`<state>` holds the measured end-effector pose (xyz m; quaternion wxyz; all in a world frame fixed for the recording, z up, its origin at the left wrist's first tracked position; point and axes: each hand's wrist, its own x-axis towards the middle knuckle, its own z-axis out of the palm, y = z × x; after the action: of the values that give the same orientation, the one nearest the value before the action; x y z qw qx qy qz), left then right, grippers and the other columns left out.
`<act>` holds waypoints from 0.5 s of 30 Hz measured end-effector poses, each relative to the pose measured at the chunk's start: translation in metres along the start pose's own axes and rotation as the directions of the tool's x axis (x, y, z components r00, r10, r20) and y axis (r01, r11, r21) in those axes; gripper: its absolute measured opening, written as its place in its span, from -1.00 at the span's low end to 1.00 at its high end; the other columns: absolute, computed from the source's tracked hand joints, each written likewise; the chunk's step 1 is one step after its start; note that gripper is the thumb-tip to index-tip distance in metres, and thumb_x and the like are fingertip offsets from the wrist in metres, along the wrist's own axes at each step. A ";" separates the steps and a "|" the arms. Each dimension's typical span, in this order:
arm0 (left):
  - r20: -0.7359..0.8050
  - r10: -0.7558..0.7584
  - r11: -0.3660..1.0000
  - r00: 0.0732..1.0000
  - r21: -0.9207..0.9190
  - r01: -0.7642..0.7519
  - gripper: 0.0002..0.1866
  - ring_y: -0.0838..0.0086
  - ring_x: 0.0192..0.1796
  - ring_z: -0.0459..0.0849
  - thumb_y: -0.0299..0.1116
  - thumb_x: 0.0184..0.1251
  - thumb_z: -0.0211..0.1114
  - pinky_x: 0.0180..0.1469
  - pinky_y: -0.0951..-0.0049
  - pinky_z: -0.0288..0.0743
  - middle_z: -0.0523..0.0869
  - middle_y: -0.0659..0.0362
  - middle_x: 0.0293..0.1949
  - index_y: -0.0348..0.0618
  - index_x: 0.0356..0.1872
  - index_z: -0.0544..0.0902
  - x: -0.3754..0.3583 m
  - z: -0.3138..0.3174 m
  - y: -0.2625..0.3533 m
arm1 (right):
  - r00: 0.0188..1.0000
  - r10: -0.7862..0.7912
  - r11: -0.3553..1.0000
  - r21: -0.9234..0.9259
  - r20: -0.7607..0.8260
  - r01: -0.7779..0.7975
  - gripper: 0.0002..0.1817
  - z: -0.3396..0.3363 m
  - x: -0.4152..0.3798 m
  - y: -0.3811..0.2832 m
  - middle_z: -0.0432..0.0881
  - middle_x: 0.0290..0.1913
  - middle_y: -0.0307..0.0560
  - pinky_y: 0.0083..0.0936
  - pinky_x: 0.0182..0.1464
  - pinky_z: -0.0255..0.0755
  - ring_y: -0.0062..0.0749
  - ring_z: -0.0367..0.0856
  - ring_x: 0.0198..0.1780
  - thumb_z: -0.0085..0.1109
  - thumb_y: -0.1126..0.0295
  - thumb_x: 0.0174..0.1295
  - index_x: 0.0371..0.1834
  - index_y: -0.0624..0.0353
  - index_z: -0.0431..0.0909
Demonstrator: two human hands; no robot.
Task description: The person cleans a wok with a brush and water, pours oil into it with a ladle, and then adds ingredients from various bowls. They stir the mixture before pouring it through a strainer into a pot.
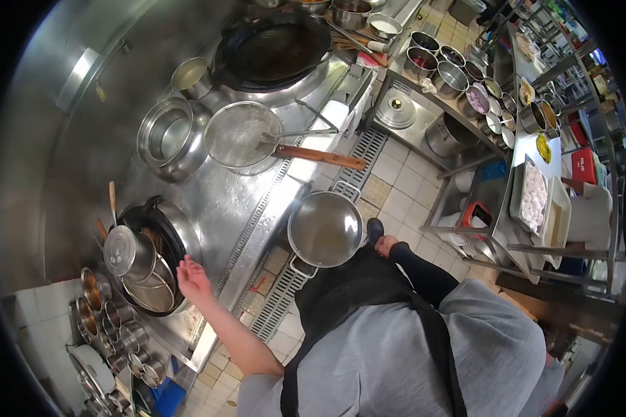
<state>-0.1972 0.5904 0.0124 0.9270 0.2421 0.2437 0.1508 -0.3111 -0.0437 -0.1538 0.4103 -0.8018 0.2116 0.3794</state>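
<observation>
My left hand is open, its fingers apart, beside the rim of a black wok at the left. In that wok stand a lidded steel pot and a round wire strainer. My right hand hangs low at the right side of a large two-handled steel pot, apart from its handles. Its fingers are curled together, and what they hold, if anything, is hidden. The large pot contains a cloudy liquid. A wide mesh skimmer with a wooden handle lies across the steel stove top.
Farther up the stove are another wok and a steel basin. Several sauce pots crowd the right shelf. A tray of pale food sits on the right counter. Steel canisters stand lower left. A floor grate runs along the stove.
</observation>
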 end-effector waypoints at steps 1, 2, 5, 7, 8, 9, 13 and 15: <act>0.012 -0.014 0.999 1.000 0.041 0.014 -0.65 0.34 -0.12 0.61 -0.32 0.51 0.08 -0.07 0.40 0.56 0.56 -0.18 0.11 -0.37 0.13 0.42 -0.016 0.007 -0.023 | 0.999 0.009 0.998 0.067 0.041 -0.012 -0.79 -0.012 0.007 0.006 0.68 -0.50 -0.08 -0.39 -0.46 0.54 -0.33 0.64 -0.54 0.05 0.40 0.15 -0.32 0.21 0.68; 0.028 -0.048 0.996 0.998 0.070 0.046 -0.69 0.36 -0.13 0.62 -0.31 0.50 0.10 -0.09 0.42 0.57 0.59 -0.16 0.07 -0.35 0.07 0.46 -0.032 0.012 -0.047 | 0.996 0.016 0.991 0.129 0.085 -0.027 -0.80 -0.024 0.014 0.013 0.67 -0.51 -0.09 -0.43 -0.48 0.53 -0.36 0.62 -0.55 0.05 0.44 0.14 -0.31 0.24 0.67; 0.002 -0.165 0.981 0.986 0.108 0.164 -0.76 0.42 -0.19 0.65 -0.30 0.47 0.16 -0.16 0.46 0.58 0.66 -0.08 -0.06 -0.30 -0.09 0.56 -0.094 0.036 -0.128 | 0.965 0.064 0.967 0.224 0.255 -0.124 -0.81 -0.066 0.053 0.041 0.65 -0.51 -0.08 -0.45 -0.51 0.53 -0.38 0.61 -0.55 0.07 0.48 0.12 -0.28 0.26 0.67; -0.122 -0.251 0.946 0.960 0.180 0.270 -0.80 0.42 -0.24 0.66 -0.30 0.44 0.19 -0.20 0.47 0.60 0.70 -0.01 -0.17 -0.25 -0.14 0.58 -0.133 0.053 -0.185 | 0.944 0.117 0.963 0.198 0.308 -0.184 -0.83 -0.087 0.081 0.065 0.65 -0.51 -0.08 -0.43 -0.53 0.52 -0.36 0.62 -0.54 0.11 0.48 0.12 -0.28 0.26 0.67; -0.213 -0.275 0.906 0.937 0.268 0.327 -0.82 0.42 -0.28 0.67 -0.32 0.43 0.20 -0.21 0.47 0.61 0.71 0.03 -0.22 -0.22 -0.15 0.59 -0.153 0.057 -0.210 | 0.968 0.106 0.967 0.205 0.227 -0.154 -0.87 -0.096 0.081 0.070 0.66 -0.49 -0.04 -0.36 -0.55 0.53 -0.33 0.67 -0.51 0.18 0.47 0.14 -0.32 0.25 0.68; -0.247 -0.300 0.832 0.921 0.406 0.379 -0.82 0.41 -0.29 0.68 -0.32 0.41 0.21 -0.21 0.45 0.61 0.71 0.04 -0.25 -0.22 -0.15 0.58 -0.174 0.061 -0.233 | 0.960 -0.079 0.995 -0.040 0.268 0.093 -0.88 -0.108 0.099 0.082 0.67 -0.49 -0.03 -0.35 -0.54 0.54 -0.33 0.67 -0.51 0.20 0.47 0.12 -0.33 0.25 0.68; -0.420 -0.361 0.136 0.833 0.860 0.493 -0.79 0.37 -0.32 0.71 -0.34 0.37 0.20 -0.26 0.39 0.62 0.70 0.07 -0.28 -0.27 -0.12 0.53 -0.227 0.016 -0.295 | 0.929 -0.177 0.978 -0.047 0.325 0.203 -0.92 -0.144 0.156 0.097 0.70 -0.51 0.02 -0.35 -0.48 0.56 -0.34 0.69 -0.51 0.26 0.47 0.03 -0.42 0.23 0.67; -0.477 -0.350 -0.021 0.806 0.865 0.502 -0.77 0.34 -0.31 0.73 -0.34 0.37 0.18 -0.27 0.37 0.63 0.69 0.04 -0.25 -0.29 -0.10 0.51 -0.252 -0.007 -0.312 | 0.904 -0.294 0.918 -0.172 0.312 0.358 -0.90 -0.162 0.164 0.072 0.69 -0.54 0.01 -0.37 -0.49 0.55 -0.33 0.68 -0.54 0.26 0.45 0.05 -0.43 0.26 0.66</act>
<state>-0.3611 0.2314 -0.0606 0.5218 0.6840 0.3957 -0.3213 -0.1859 -0.2223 -0.2570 0.4005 -0.8053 -0.0307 0.4360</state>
